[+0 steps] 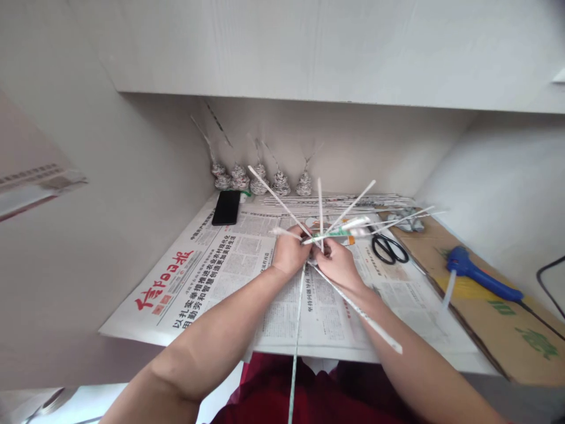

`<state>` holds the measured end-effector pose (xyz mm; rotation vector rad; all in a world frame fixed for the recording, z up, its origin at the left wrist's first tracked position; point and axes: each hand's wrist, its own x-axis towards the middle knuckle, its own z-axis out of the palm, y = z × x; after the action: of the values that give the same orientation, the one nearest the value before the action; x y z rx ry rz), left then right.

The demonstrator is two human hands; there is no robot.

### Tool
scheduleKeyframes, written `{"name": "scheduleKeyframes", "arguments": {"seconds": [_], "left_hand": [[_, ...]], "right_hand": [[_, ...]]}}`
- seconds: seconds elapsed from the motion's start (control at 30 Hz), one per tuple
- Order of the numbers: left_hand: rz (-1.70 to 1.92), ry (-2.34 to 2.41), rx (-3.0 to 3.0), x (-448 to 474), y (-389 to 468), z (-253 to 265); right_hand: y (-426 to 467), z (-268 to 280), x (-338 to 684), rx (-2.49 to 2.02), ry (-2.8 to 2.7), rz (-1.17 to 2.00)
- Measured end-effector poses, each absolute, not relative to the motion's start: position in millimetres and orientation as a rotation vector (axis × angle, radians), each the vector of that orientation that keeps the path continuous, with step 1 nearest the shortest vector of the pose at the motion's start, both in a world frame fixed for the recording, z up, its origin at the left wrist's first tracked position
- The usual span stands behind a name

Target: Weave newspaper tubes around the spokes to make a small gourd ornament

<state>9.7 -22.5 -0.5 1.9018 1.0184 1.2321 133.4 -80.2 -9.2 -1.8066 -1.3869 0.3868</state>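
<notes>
Several rolled-paper sticks [283, 204] fan out like spokes from a small bundle between my two hands. My left hand [291, 252] is closed around the bundle from the left, fingers curled at its centre. From the right, my right hand [338, 262] pinches the same centre with thumb and fingers. One long paper strip [296, 335] hangs from the bundle over the table's front edge, towards my lap. Another stick [359, 312] slants down across my right forearm. The joint where the sticks meet is mostly hidden by my fingers.
Newspaper [207, 282] covers the table. Behind stand several woven paper gourds [260, 181] beside a black phone [226, 207]. More paper sticks [353, 203] lie at the back. On the right are black scissors [388, 248] and a blue glue gun [481, 277] on cardboard [529, 347]. A shelf board [309, 53] overhangs.
</notes>
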Motion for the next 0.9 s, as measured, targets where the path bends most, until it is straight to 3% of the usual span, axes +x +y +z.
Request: {"name": "scheduleKeyframes", "arguments": {"seconds": [0.1,0.37,0.9], "left_hand": [[1.218,1.011,1.909,12,-23,-2],[1.252,1.095,1.684,13,-16,-8],[1.235,0.974,1.575,18,-19,-11]], "right_hand": [[-79,-10,134,-1.84,-1.343,0.299],[-78,-10,128,-1.484,-0.789,0.977],[-77,0,125,-1.325,-0.601,1.086]]}}
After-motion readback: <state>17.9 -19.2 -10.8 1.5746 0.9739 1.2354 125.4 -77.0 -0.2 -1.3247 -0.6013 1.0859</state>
